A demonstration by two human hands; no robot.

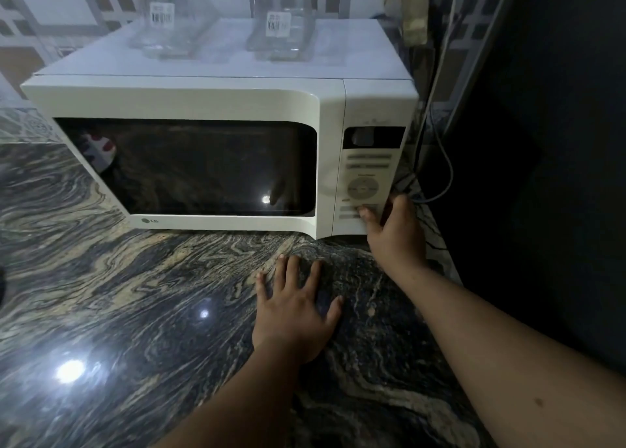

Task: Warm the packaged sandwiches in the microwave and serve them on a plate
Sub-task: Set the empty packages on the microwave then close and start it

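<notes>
You had the marbled desk [101,278] spread wide under you, and on it, pushed toward the back, sat the white microwave [216,102], long axis running left to right, its door [189,166] facing you and closed. The window was dark; something pale with red marks showed at its left edge, though I couldn't tell whether that was a sandwich pack inside or only a reflection. No plate was in view. Two clear containers [281,17] stood on top of the oven, and a cable [440,108] hung down its right side beside a dark panel.

Down to the hands: your left hand [294,308] lay flat on the desk in front of the oven, fingers spread and straight, holding nothing. Your right hand [396,234] was up at the control panel [369,183], thumb pressed on a button in the lower rows under the round dial, the other fingers wrapped round the oven's right corner, steadying rather than carrying anything.

By my reading you were in the setting-and-starting step, door shut and keys being worked. The display looked dark and blurred, so I couldn't say a time was set. The next move would call for a firm press on the right key, then waiting the cycle out before the door opens and a plate gets fetched.
</notes>
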